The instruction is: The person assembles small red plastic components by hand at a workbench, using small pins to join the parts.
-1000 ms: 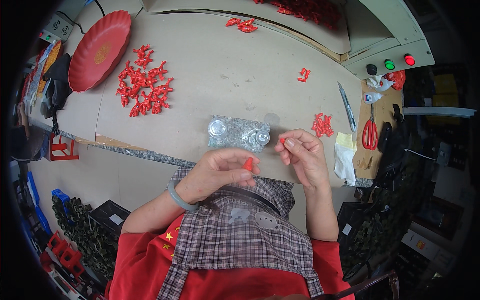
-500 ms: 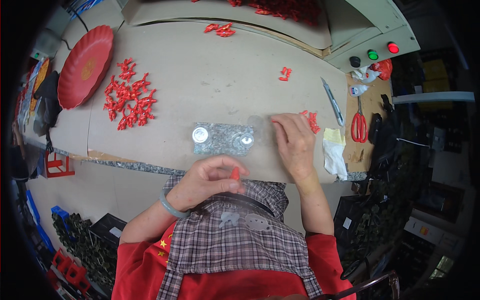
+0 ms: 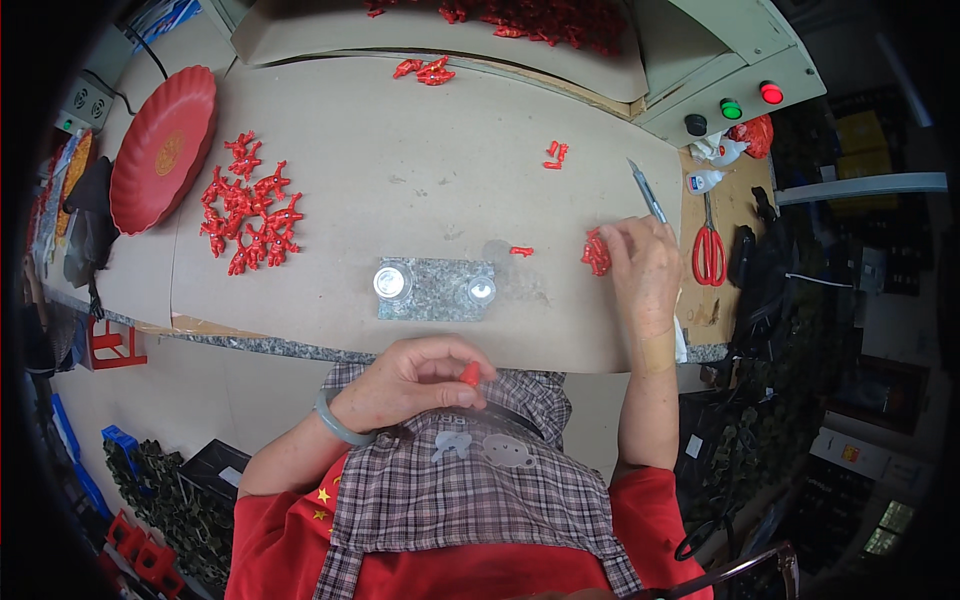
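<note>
Nearest to me, over the checked apron (image 3: pixel 470 490), my left hand (image 3: pixel 415 385) sat just short of the table edge with the fingers curled in and the thumb and forefinger pinched on a small red piece (image 3: pixel 469 374). Only its tip showed, so I could not tell its full shape. It looked like hard moulded plastic: light, stiff and smooth, easy to let slip, so a fingertip pinch across its thicker middle seemed the safest hold.

A little farther out, on the cardboard table top (image 3: pixel 420 190), lay a grey speckled stone block (image 3: pixel 437 290) with two shiny round cups set in it, one at each end. Just beyond its right end lay one loose red piece (image 3: pixel 521 251).

To the right, my right hand (image 3: pixel 643 268) rested palm down with the fingers loosely bent over a small heap of red pieces (image 3: pixel 596 252), the fingertips touching it; whether they had closed on one I could not tell. A craft knife (image 3: pixel 647 190) lay just beyond that hand, and red scissors (image 3: pixel 709 250) lay to its right on the brown board.

Farther off on the left was a large scatter of branched red pieces (image 3: pixel 250 215) beside a red plate (image 3: pixel 160 150). A small pair of red bits (image 3: pixel 553 154) lay mid-table, and more red parts sat at the far edge.
</note>
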Available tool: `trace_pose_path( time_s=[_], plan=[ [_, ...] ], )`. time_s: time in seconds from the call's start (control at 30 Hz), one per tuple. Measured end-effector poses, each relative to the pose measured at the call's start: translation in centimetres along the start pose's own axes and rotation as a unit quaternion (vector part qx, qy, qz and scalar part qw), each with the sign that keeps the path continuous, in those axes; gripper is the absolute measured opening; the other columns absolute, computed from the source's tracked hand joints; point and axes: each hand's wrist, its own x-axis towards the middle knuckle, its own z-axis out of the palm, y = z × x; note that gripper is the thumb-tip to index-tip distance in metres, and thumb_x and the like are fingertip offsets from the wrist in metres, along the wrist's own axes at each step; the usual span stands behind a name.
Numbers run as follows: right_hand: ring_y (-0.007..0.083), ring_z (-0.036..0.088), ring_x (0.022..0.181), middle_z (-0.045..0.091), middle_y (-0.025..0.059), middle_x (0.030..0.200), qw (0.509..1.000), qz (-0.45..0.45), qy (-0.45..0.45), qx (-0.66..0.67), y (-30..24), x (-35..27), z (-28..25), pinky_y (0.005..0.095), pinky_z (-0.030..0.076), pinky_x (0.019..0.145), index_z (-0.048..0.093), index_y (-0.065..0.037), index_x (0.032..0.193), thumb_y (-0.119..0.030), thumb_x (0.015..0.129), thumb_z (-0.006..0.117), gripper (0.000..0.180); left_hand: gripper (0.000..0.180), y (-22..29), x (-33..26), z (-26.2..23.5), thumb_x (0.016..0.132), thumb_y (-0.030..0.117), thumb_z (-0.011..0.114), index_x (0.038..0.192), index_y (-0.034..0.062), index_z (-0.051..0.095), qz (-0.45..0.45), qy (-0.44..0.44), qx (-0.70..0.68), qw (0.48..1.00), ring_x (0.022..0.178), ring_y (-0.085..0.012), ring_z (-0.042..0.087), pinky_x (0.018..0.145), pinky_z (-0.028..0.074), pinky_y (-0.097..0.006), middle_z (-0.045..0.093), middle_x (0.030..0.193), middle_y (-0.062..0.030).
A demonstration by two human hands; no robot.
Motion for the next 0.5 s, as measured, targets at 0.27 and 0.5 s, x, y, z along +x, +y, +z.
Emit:
trace_pose_path(
  time_s=[0.27, 0.5],
  plan=[
    [0.0275, 0.06, 0.086, 0.062, 0.0073, 0.087, 0.999, -0.044, -0.02, -0.001, -1.5, 0.2, 1.5, 0.0404, 0.051, 0.075, 0.072, -0.004, 0.084, -0.008, 0.078, 0.078, 0.009, 0.027, 0.1, -0.1, 0.0, 0.094, -0.001, 0.066, 0.12, -0.0032, 0.062, -0.006, 0.003, 0.014, 1.0, 0.101, -0.0201, 0.07, 0.09, 0.059, -0.032, 0.065, 0.118, -0.0126],
    [0.0285, 0.059, 0.087, 0.062, 0.0087, 0.089, 0.994, -0.092, -0.032, 0.049, -1.4, 0.5, 1.4, 0.0396, 0.051, 0.078, 0.071, -0.002, 0.086, -0.002, 0.078, 0.076, 0.01, 0.032, -0.3, -0.2, -0.2, 0.096, 0.002, 0.065, 0.128, -0.0016, 0.06, -0.012, -0.002, -0.002, 1.0, 0.105, -0.0169, 0.068, 0.095, 0.055, -0.03, 0.068, 0.117, -0.0082]
  ],
)
